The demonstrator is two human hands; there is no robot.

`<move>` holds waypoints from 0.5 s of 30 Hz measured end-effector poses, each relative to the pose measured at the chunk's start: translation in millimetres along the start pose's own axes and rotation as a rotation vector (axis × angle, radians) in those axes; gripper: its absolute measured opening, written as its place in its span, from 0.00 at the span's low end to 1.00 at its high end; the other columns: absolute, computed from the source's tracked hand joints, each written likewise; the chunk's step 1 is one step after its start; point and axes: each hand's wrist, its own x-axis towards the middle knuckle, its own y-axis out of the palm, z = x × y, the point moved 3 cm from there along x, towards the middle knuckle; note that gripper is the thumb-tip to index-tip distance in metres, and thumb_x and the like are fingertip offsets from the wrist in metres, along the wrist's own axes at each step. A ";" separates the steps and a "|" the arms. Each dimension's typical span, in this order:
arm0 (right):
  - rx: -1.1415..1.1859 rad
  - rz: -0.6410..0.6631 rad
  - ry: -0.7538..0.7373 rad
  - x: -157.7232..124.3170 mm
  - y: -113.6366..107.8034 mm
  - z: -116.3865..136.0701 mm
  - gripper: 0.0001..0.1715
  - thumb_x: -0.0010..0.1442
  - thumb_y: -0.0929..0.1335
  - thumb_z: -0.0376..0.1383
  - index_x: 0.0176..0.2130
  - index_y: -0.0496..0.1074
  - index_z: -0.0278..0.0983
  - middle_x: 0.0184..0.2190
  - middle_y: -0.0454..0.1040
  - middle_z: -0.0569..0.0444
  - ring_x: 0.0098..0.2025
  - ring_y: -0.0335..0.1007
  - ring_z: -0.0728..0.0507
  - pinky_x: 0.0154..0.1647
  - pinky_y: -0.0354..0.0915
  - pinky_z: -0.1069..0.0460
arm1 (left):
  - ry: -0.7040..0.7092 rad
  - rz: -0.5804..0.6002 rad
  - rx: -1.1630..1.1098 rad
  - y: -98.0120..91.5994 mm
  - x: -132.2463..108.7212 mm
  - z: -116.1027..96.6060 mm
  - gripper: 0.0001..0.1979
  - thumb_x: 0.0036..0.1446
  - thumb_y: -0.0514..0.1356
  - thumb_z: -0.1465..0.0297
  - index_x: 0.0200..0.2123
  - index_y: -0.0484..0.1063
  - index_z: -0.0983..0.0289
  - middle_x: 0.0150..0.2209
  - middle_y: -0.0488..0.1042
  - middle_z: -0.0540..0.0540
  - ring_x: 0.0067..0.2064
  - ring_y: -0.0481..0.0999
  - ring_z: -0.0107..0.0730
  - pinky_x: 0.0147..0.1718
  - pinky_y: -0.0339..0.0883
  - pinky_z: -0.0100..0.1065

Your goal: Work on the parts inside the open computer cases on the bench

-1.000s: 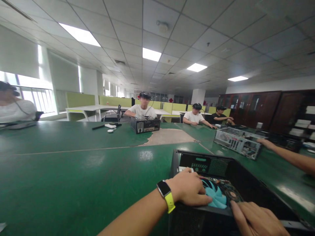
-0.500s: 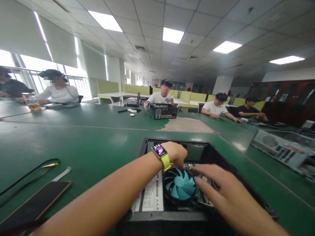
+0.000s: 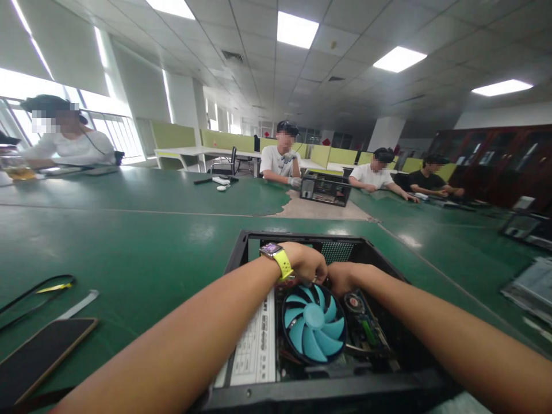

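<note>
Case: black, mesh-patterned at 12 o'clock. Fan: turquoise. Board at fan's 3 o'clock: apparently bluish. Tabletop: green.

No text can be read for certain. At eight o'clock from the round turquoise-bladed fan, the white rectangular label bears dark characters and ruled boxes, too small to decipher; at eleven o'clock, the lit square-faced wristwatch with a yellow-green perforated strap shows a display too blurred to read.
</note>
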 end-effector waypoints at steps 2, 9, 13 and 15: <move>-0.049 -0.087 0.037 -3.1 -7.4 0.2 0.28 0.37 0.74 0.47 0.41 0.74 0.43 0.39 0.76 0.52 0.42 0.72 0.39 0.38 0.65 0.51 | 0.065 -0.049 -0.070 -3.8 -4.3 2.6 0.13 0.42 0.59 0.79 0.34 0.76 0.63 0.28 0.75 0.48 0.26 0.68 0.26 0.26 0.60 0.27; -0.175 -0.364 0.300 -7.2 -28.5 -10.4 0.23 0.54 0.63 0.41 0.45 0.71 0.29 0.45 0.71 0.33 0.46 0.69 0.32 0.41 0.65 0.43 | -0.247 0.146 0.049 19.3 4.0 -6.8 0.12 0.39 0.59 0.82 0.28 0.79 0.66 0.30 0.78 0.56 0.26 0.72 0.33 0.27 0.64 0.32; -0.139 -0.209 0.148 -4.3 -16.6 -4.6 0.18 0.51 0.66 0.44 0.39 0.75 0.39 0.38 0.76 0.47 0.40 0.73 0.39 0.35 0.66 0.49 | -0.307 0.079 0.241 21.6 10.4 -12.8 0.12 0.39 0.61 0.79 0.31 0.79 0.70 0.34 0.78 0.65 0.30 0.75 0.41 0.31 0.66 0.35; -0.131 -0.124 0.022 -3.4 -10.1 4.0 0.16 0.46 0.69 0.46 0.37 0.75 0.46 0.35 0.77 0.55 0.38 0.73 0.42 0.33 0.65 0.53 | -0.322 0.104 0.247 25.5 13.7 -10.6 0.14 0.39 0.61 0.80 0.33 0.79 0.68 0.36 0.78 0.64 0.32 0.76 0.42 0.32 0.66 0.36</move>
